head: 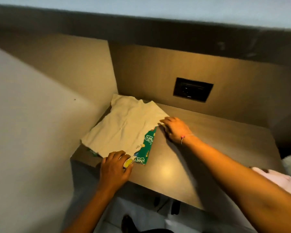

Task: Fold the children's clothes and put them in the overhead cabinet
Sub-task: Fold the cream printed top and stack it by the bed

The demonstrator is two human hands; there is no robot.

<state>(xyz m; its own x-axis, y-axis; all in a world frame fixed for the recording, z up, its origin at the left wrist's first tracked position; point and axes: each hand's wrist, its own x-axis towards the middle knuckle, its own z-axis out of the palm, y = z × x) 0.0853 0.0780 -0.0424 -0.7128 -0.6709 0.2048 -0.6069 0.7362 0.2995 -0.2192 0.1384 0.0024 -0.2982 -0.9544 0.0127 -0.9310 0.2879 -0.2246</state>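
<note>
Left hand (115,167) – right hand (175,129) – cream shirt (124,126)

Desk corner, background items only.
I see a brown countertop (200,148), a dark wall socket (192,89) on the back panel (141,73), a pale wall (23,132) on the left, and a pink cloth (279,180) at the right edge.

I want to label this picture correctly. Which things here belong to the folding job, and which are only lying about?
Belongs to the job:
- cream shirt
- green printed garment under it
- left hand and right hand, both on the clothes

Just there:
- wall socket
- desk
- pink cloth, possibly awaiting folding
</note>
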